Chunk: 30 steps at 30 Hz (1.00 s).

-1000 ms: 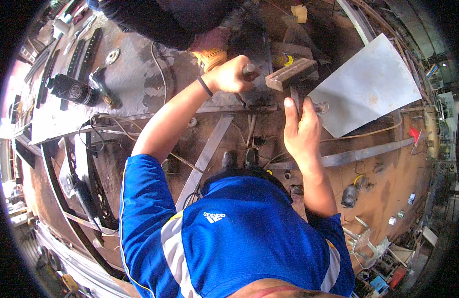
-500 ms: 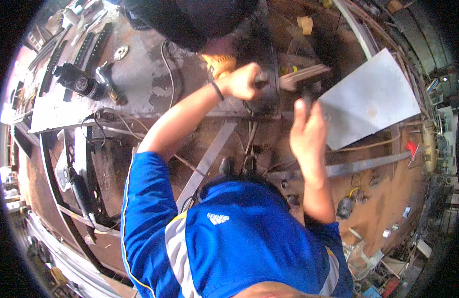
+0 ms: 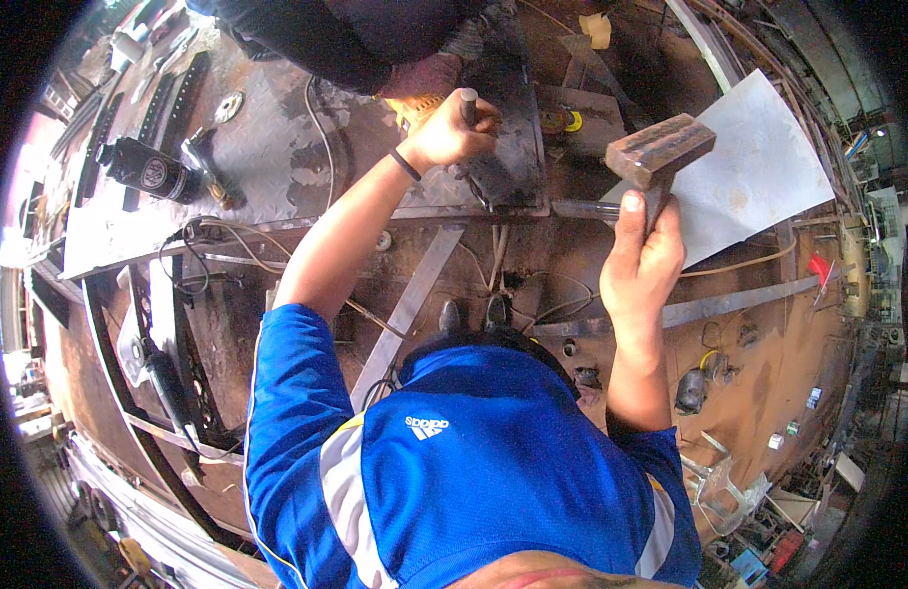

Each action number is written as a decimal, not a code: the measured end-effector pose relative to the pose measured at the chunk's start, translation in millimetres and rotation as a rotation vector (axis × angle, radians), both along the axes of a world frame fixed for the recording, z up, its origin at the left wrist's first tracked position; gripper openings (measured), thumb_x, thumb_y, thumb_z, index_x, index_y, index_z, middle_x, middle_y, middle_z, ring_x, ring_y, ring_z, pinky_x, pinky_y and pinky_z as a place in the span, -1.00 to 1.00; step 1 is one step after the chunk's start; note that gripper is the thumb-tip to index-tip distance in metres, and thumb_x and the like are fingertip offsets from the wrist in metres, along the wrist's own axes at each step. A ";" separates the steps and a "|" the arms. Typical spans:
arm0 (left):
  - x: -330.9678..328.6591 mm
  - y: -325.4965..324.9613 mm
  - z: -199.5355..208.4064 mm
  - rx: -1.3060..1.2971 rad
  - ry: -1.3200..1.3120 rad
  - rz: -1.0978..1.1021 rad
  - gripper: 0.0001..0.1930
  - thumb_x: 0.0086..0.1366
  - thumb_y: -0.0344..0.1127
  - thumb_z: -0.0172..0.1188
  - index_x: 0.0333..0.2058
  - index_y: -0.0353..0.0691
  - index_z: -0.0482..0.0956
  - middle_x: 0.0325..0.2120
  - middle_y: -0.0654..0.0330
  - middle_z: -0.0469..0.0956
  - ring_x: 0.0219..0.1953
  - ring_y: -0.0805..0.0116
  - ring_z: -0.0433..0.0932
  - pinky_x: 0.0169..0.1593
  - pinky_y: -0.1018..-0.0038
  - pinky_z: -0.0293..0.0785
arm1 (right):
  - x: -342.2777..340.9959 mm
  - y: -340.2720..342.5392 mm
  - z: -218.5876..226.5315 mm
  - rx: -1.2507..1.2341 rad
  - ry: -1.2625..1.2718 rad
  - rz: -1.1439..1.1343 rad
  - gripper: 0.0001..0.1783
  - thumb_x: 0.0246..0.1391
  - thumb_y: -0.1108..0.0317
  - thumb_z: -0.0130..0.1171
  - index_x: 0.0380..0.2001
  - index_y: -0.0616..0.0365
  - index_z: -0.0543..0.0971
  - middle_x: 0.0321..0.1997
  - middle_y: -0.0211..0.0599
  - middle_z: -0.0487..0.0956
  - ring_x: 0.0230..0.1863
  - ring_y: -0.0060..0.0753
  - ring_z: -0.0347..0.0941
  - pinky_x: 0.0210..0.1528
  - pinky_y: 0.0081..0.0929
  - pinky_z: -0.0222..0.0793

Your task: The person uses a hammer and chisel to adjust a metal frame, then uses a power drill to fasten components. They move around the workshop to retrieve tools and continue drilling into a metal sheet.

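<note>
My left hand (image 3: 446, 135) is closed in a fist around an upright short metal rod (image 3: 468, 97), whose round end sticks out above the fist. The rod's lower end is hidden by my hand. It is held over the front part of a steel worktable (image 3: 262, 182). Farther right, my right hand (image 3: 642, 257) grips the handle of a hammer (image 3: 662, 149) with a heavy, worn block head, raised and apart from the rod. Just behind my left hand is a co-worker's yellow-orange glove (image 3: 403, 108); what it holds is hidden.
A pale metal sheet (image 3: 768, 167) lies beyond the hammer. On the table's left are a black bottle (image 3: 144, 169), a metal tool (image 3: 206, 169), a disc (image 3: 229, 106) and a cable (image 3: 321, 128). A black-handled power tool (image 3: 164, 383) rests below the table edge. Flat bars cross the floor.
The hammer, blurred before, has moved right and away from my left hand, its head now plainly seen. My left hand has shifted slightly left and farther from me, still around the rod.
</note>
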<state>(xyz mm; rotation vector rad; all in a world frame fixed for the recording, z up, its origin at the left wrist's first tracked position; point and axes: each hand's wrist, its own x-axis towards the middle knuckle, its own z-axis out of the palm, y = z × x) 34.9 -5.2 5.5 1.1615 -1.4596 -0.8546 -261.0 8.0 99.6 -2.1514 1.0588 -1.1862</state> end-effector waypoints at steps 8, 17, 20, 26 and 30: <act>-5.2 -0.8 -6.8 -0.045 -0.052 -0.037 -0.64 -0.05 -0.48 0.23 -0.67 -0.17 0.13 -0.71 0.41 0.10 -0.58 0.58 0.11 -0.51 0.43 0.06 | 17.7 3.8 -13.8 0.045 0.083 0.080 -0.69 0.34 0.20 0.18 -0.22 0.30 0.50 -0.39 0.16 0.64 -0.29 0.32 0.62 -0.31 -0.03 0.48; 0.4 8.8 -9.7 -0.117 0.085 0.063 -0.63 -0.07 -0.52 0.23 -0.65 -0.17 0.11 -0.69 0.36 0.16 -0.56 0.57 0.16 -0.50 0.44 0.11 | 27.6 5.9 -19.0 0.065 0.113 0.101 -0.69 0.37 0.19 0.16 -0.25 0.28 0.50 -0.45 -0.01 0.62 -0.43 -0.13 0.56 -0.28 -0.28 0.43; 5.4 6.2 -12.6 -0.190 0.028 0.136 -0.63 -0.08 -0.53 0.24 -0.65 -0.17 0.13 -0.68 0.36 0.19 -0.56 0.57 0.19 -0.51 0.44 0.13 | 32.0 6.5 -14.1 0.021 0.100 0.112 -0.67 0.35 0.19 0.18 -0.27 0.31 0.48 -0.45 0.12 0.62 -0.37 0.15 0.60 -0.34 -0.13 0.44; -3.4 -5.1 -14.0 -0.107 0.086 0.062 -0.65 -0.03 -0.51 0.23 -0.66 -0.14 0.15 -0.68 0.43 0.17 -0.57 0.58 0.17 -0.51 0.45 0.12 | 32.8 2.6 -16.2 -0.008 0.083 0.110 -0.66 0.34 0.19 0.19 -0.29 0.31 0.47 -0.45 0.14 0.62 -0.35 0.23 0.63 -0.36 -0.09 0.45; -3.2 -18.4 -14.2 -0.020 0.028 -0.041 -0.68 -0.04 -0.48 0.22 -0.65 -0.12 0.17 -0.67 0.45 0.18 -0.56 0.59 0.17 -0.51 0.45 0.10 | 32.3 4.3 -17.2 -0.002 0.061 0.098 -0.67 0.34 0.20 0.20 -0.31 0.30 0.46 -0.46 0.15 0.61 -0.36 0.25 0.62 -0.37 -0.08 0.44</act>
